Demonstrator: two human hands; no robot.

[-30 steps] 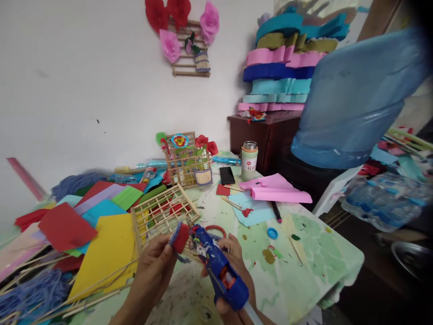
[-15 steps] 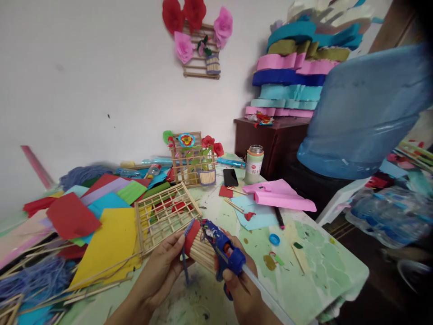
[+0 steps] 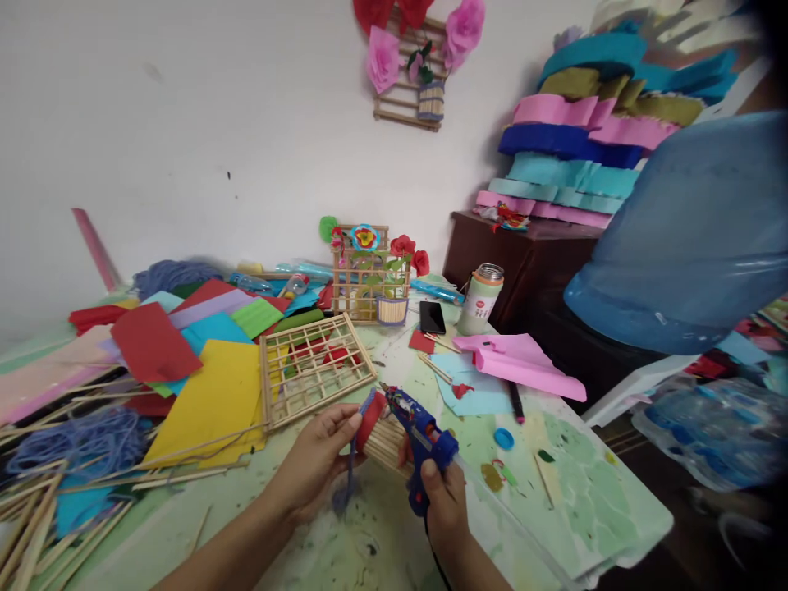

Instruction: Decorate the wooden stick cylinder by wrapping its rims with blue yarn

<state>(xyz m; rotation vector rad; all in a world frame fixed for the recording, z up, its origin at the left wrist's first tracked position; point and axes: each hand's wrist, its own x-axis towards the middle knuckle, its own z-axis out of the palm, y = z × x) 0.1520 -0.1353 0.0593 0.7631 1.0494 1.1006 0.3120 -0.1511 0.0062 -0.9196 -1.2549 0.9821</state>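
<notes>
My left hand (image 3: 326,451) pinches one end of a small piece made of pale wooden sticks (image 3: 387,447) set side by side. A red strip (image 3: 370,425) wraps the sticks near that end, with blue-purple yarn (image 3: 351,466) along the rim and a loose tail hanging down. My right hand (image 3: 444,497) is wrapped round the handle of a blue hot glue gun (image 3: 419,431), a clear glue stick running out of its back. The gun's tip is beside the red strip; whether they touch I cannot tell. Part of the sticks is hidden behind the gun.
A wooden stick lattice (image 3: 320,369) lies just beyond my hands. Coloured paper (image 3: 206,402), yarn (image 3: 80,439) and loose sticks crowd the left. Ahead stand a flower-decorated lattice (image 3: 369,275) and a bottle (image 3: 482,300), near a phone (image 3: 432,317). Pink paper (image 3: 523,361) lies right.
The view has turned left and tilted, so the scene sits further right. The glue gun has turned more upright, showing its handle. Both hands keep their holds.
</notes>
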